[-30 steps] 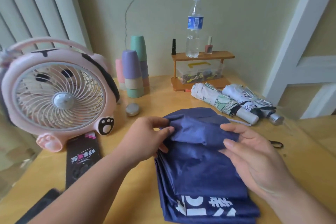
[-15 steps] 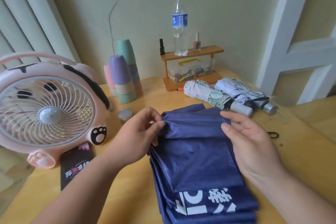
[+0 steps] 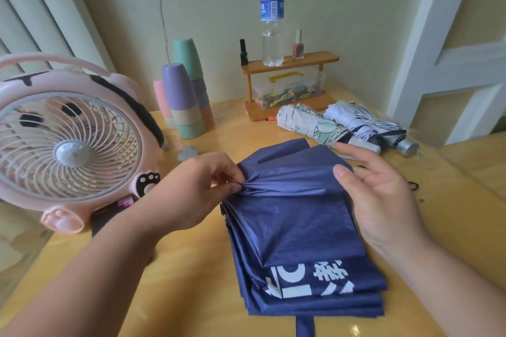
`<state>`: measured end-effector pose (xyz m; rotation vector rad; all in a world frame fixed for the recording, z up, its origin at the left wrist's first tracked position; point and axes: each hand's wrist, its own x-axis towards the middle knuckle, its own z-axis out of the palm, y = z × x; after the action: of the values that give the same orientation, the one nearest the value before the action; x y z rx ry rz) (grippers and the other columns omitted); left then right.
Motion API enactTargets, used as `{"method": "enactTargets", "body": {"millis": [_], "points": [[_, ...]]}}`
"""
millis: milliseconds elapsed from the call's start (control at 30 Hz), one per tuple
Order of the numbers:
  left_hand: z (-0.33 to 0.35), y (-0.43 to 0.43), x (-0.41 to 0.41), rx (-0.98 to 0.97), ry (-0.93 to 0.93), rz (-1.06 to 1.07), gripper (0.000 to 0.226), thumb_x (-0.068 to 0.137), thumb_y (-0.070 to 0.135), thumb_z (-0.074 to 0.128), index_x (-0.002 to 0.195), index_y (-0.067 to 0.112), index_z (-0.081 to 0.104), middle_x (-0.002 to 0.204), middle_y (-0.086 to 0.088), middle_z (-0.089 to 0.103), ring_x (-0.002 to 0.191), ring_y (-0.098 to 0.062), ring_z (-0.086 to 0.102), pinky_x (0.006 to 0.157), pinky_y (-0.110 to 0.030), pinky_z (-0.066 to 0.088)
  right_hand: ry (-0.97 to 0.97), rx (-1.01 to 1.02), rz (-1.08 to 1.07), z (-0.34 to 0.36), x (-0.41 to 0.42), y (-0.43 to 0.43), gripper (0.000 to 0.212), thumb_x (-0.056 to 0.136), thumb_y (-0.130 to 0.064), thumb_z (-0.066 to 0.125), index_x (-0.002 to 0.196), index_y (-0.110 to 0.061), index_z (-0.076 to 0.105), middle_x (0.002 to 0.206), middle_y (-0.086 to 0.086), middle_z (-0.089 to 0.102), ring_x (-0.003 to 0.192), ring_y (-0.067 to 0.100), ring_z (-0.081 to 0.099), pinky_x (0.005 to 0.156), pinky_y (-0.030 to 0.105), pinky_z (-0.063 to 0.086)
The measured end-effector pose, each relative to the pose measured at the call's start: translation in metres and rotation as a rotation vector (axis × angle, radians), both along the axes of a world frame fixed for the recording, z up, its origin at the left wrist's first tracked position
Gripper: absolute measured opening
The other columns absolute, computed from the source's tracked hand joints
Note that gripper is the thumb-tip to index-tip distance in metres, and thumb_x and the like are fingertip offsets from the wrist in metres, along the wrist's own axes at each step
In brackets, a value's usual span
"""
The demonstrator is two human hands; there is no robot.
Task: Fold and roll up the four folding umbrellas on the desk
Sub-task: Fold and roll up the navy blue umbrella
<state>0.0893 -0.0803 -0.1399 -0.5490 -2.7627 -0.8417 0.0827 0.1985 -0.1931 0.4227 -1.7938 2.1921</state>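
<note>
change: left hand fingers now pinch the umbrella cloth into a tight gather | right hand has drawn back to its right edge, fingers straight, gripping nothing | umbrella flat on tabletop | judged: pleats stacked, rolling not begun

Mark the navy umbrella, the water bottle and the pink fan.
navy umbrella (image 3: 295,230), head view, on the flat folded canopy cloth above the white print.
water bottle (image 3: 271,11), head view, on its blue label.
pink fan (image 3: 71,152), head view, on the round hub in the middle of the grille.
</note>
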Motion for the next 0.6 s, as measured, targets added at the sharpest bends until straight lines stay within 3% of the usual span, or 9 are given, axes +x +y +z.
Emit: {"method": "enactTargets", "body": {"millis": [67, 133, 167, 233, 333, 400, 467, 500, 600], "points": [[-0.002, 0.005, 0.001, 0.043, 0.037, 0.057, 0.027, 0.091, 0.015, 0.075, 0.083, 0.039, 0.064, 0.085, 0.013, 0.065, 0.080, -0.010, 0.062, 0.073, -0.022, 0.051, 0.027, 0.036, 0.021, 0.002, 0.005, 0.000, 0.031, 0.092, -0.034, 0.067, 0.123, -0.035, 0.067, 0.080, 0.030, 0.067, 0.075, 0.028, 0.058, 0.076, 0.042, 0.045], [-0.007, 0.013, 0.004, 0.239, -0.012, 0.175, 0.012, 0.092, 0.025, 0.073, 0.087, 0.033, 0.065, 0.080, 0.009, 0.068, 0.074, -0.011, 0.064, 0.073, -0.027, 0.054, 0.045, 0.118, 0.025, 0.005, 0.009, 0.002, 0.033, 0.093, -0.037, 0.065, 0.126, -0.039, 0.064, 0.073, 0.037, 0.049, 0.058, 0.033, 0.036, 0.058, 0.043, 0.033], [-0.009, 0.019, 0.007, 0.368, -0.064, 0.222, 0.008, 0.092, 0.033, 0.073, 0.092, 0.030, 0.066, 0.082, 0.007, 0.071, 0.076, -0.014, 0.067, 0.076, -0.033, 0.056, 0.055, 0.132, 0.039, 0.007, 0.012, 0.003, 0.033, 0.095, -0.034, 0.064, 0.128, -0.041, 0.063, 0.073, 0.039, 0.046, 0.057, 0.038, 0.032, 0.056, 0.046, 0.030], [-0.016, 0.028, 0.015, 0.517, -0.132, 0.261, 0.026, 0.089, 0.048, 0.070, 0.106, 0.029, 0.067, 0.095, 0.009, 0.073, 0.087, -0.012, 0.069, 0.088, -0.039, 0.057, 0.061, 0.107, 0.089, 0.011, 0.016, 0.004, 0.035, 0.098, -0.032, 0.065, 0.131, -0.043, 0.061, 0.085, 0.047, 0.047, 0.062, 0.041, 0.038, 0.064, 0.043, 0.036], [-0.025, 0.038, 0.025, 0.438, -0.162, 0.224, 0.050, 0.088, 0.046, 0.071, 0.134, 0.036, 0.054, 0.116, 0.017, 0.068, 0.097, 0.000, 0.066, 0.092, -0.030, 0.053, 0.031, 0.025, 0.123, 0.013, 0.018, 0.005, 0.041, 0.093, -0.026, 0.064, 0.128, -0.047, 0.063, 0.094, 0.050, 0.046, 0.066, 0.036, 0.034, 0.067, 0.024, 0.039], [-0.030, 0.041, 0.026, 0.457, -0.232, 0.166, 0.066, 0.089, 0.037, 0.076, 0.143, 0.044, 0.040, 0.120, 0.014, 0.068, 0.092, -0.004, 0.070, 0.091, -0.031, 0.054, 0.002, -0.050, 0.171, 0.013, 0.015, 0.006, 0.045, 0.086, -0.036, 0.072, 0.130, -0.043, 0.064, 0.099, 0.048, 0.049, 0.080, 0.031, 0.044, 0.081, 0.034, 0.043], [-0.031, 0.042, 0.024, 0.457, -0.259, 0.183, 0.070, 0.091, 0.024, 0.076, 0.145, 0.046, 0.036, 0.111, 0.012, 0.071, 0.077, -0.011, 0.071, 0.080, -0.028, 0.056, -0.017, -0.057, 0.195, 0.008, 0.010, 0.009, 0.061, 0.077, -0.051, 0.081, 0.134, -0.037, 0.062, 0.098, 0.046, 0.050, 0.093, 0.035, 0.048, 0.088, 0.049, 0.038], [-0.029, 0.043, 0.022, 0.483, -0.254, 0.201, 0.068, 0.092, 0.016, 0.074, 0.144, 0.043, 0.038, 0.100, 0.012, 0.072, 0.070, -0.014, 0.071, 0.070, -0.024, 0.054, -0.031, -0.044, 0.188, 0.007, 0.008, 0.009, 0.062, 0.076, -0.052, 0.081, 0.133, -0.037, 0.063, 0.096, 0.042, 0.054, 0.094, 0.036, 0.051, 0.088, 0.050, 0.039], [-0.023, 0.048, 0.020, 0.671, -0.291, 0.209, 0.063, 0.091, -0.003, 0.070, 0.136, 0.033, 0.046, 0.073, 0.004, 0.069, 0.061, -0.017, 0.066, 0.056, -0.024, 0.048, -0.059, -0.057, 0.160, 0.006, 0.008, 0.008, 0.041, 0.084, -0.029, 0.068, 0.123, -0.039, 0.069, 0.094, 0.016, 0.073, 0.092, 0.025, 0.067, 0.083, 0.035, 0.052]]}}
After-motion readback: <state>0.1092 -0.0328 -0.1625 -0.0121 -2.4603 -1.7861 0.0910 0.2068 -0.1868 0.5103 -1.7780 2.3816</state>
